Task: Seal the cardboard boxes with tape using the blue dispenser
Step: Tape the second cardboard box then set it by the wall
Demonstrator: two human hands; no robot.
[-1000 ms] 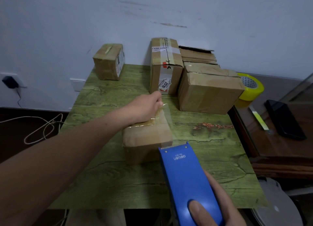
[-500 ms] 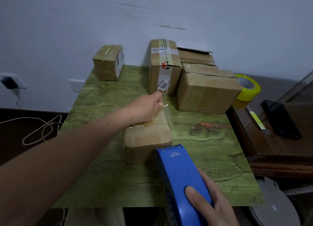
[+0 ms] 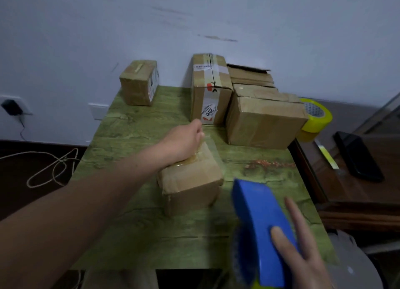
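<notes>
Both hands are busy. Left hand [image 3: 186, 137], fingers curled, pins the tape [image 3: 214, 151] end on the box [image 3: 190, 180]'s far edge. Right hand [image 3: 303, 254] grips the dispenser [image 3: 257, 219], held just right of the box above the table [image 3: 129, 223]. Judged mid-strip; next, draw the tape taut over the near edge and cut.

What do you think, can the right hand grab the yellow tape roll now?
Probably not yet: the right hand is busy holding the blue dispenser. The way itself looks free, since the yellow tape roll sits uncovered beside the big box, to its right.
</notes>
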